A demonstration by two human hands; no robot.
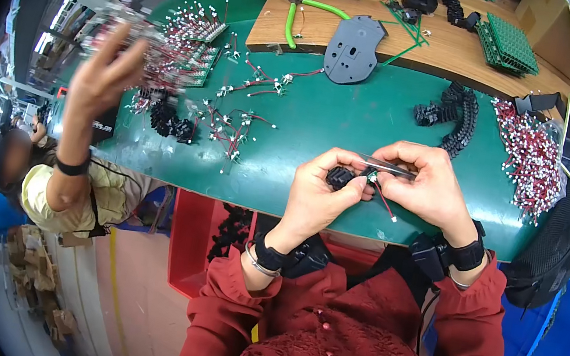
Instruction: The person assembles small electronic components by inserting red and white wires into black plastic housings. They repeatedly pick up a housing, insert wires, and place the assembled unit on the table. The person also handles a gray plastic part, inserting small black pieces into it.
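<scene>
Black part (pixel 339 179), small and knobbly, sits over the near edge of the green desk (pixel 288 156), and two bare hands meet around it! Left hand (pixel 316 192) angles up and inward, thumb reaching across; right hand (pixel 429 186) faces it from the other side, knuckles up, fingers curled. Now the part: inside the left grip, between thumb and bent fingers, just left of the right fingertips. Left grip closed, pinching that part! Right grip closed too, clamped on a slim metal tool (pixel 389 167) that lies crosswise at the fingertips. Below it, a dark-and-red wire (pixel 384 200) trails out, white connector (pixel 393 218) at its end, toward the near edge. And at the desk's left end, a co-worker's hand (pixel 104 75), blurred, fingers spread!
</scene>
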